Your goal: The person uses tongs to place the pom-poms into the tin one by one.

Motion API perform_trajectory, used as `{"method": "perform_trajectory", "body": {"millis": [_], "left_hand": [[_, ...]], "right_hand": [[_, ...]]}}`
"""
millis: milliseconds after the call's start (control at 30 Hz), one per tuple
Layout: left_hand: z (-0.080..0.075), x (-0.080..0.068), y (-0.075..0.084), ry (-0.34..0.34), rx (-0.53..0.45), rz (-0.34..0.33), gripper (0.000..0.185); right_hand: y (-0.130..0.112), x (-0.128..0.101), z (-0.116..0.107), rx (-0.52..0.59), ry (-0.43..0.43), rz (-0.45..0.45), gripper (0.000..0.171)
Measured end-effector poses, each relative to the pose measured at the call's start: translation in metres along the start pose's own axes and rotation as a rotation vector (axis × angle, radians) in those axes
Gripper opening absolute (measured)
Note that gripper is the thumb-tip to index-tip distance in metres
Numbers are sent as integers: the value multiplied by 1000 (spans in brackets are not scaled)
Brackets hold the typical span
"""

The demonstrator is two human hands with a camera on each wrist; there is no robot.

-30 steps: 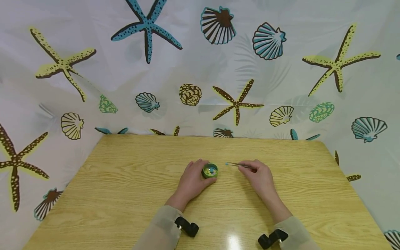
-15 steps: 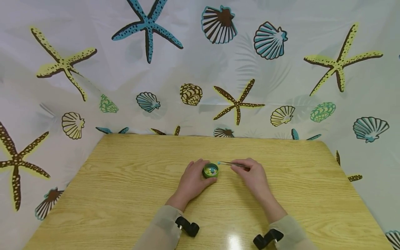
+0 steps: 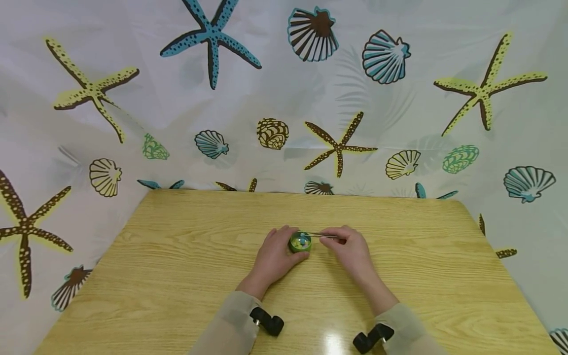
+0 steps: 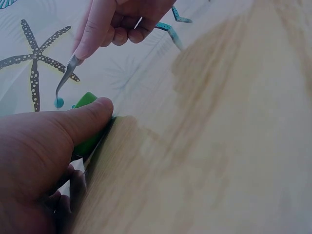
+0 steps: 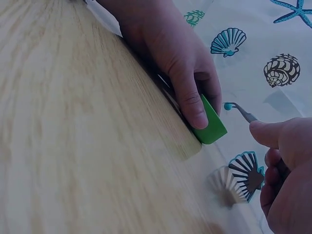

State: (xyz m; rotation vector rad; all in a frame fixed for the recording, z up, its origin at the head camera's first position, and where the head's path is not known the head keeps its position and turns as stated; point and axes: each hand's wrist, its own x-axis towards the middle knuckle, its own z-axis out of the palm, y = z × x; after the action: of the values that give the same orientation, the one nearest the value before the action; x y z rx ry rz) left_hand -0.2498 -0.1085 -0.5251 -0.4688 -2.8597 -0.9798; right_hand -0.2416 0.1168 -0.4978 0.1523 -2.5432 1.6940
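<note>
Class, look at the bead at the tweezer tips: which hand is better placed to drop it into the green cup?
Probably the right hand: its tweezers hold the bead above the cup, which the left hand grips.

Light is bright and even, seemingly from overhead: a white glare spot sits on the table [image 3: 330, 342] near its front edge in the head view. Shadows are soft and short under the left hand [image 3: 274, 256] and right hand [image 3: 350, 251]. The head view bends straight lines at its edges. Both wrist views are dimmer and bluish, with the near skin blurred; the bead [image 4: 59, 102] looks sharp enough, though the tweezers [image 5: 243, 113] are slightly soft.
</note>
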Motion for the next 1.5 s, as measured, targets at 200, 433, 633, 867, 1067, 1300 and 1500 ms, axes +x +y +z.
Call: {"method": "perform_trajectory", "body": {"millis": [200, 433, 633, 867, 1067, 1300, 1500], "left_hand": [[0, 0, 0, 1, -6, 0, 66], [0, 0, 1, 5, -17, 1, 66], [0, 0, 1, 6, -12, 2, 66], [0, 0, 1, 11, -5, 3, 67], [0, 0, 1, 16, -3, 5, 67], [0, 1, 1, 12, -2, 3, 67], [1, 1, 0, 10, -4, -5, 67]], "right_hand": [[0, -1, 3, -26, -1, -7, 13], [0, 0, 5, -48, 9, -5, 14], [1, 0, 4, -44, 14, -9, 14], [1, 0, 1, -25, 36, -23, 14], [2, -1, -6, 1, 52, -23, 14], [8, 0, -16, 15, 93, -5, 15], [14, 2, -28, 14, 119, 20, 16]]}}
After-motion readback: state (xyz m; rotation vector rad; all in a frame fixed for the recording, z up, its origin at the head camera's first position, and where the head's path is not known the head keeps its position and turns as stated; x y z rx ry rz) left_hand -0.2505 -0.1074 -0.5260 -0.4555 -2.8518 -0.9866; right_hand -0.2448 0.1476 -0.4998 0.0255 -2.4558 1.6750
